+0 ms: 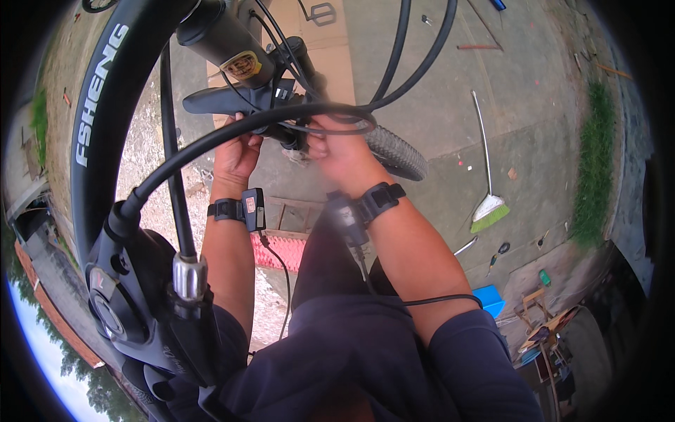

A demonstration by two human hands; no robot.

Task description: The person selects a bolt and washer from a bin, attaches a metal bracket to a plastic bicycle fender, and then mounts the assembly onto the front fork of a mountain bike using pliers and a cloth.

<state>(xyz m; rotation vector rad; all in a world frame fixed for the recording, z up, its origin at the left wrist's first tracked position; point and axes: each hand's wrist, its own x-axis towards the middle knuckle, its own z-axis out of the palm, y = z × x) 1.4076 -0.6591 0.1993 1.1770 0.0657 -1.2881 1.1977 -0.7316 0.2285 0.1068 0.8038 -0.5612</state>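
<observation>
A black bicycle stands close in front of me, its frame tube rising on the left. My left hand is closed, its fingers up against the underside of a black mudguard-like piece below the head tube. Beside the fork, my right hand is closed too, slightly blurred, with its fingertips partly behind a looping black cable. What either hand pinches is hidden. The front tyre shows just past my right wrist.
Brake and shifter parts fill the near left. Cardboard lies under the fork area. On the concrete to the right are a broom, a blue container and small tools. A red slatted piece is below my hands.
</observation>
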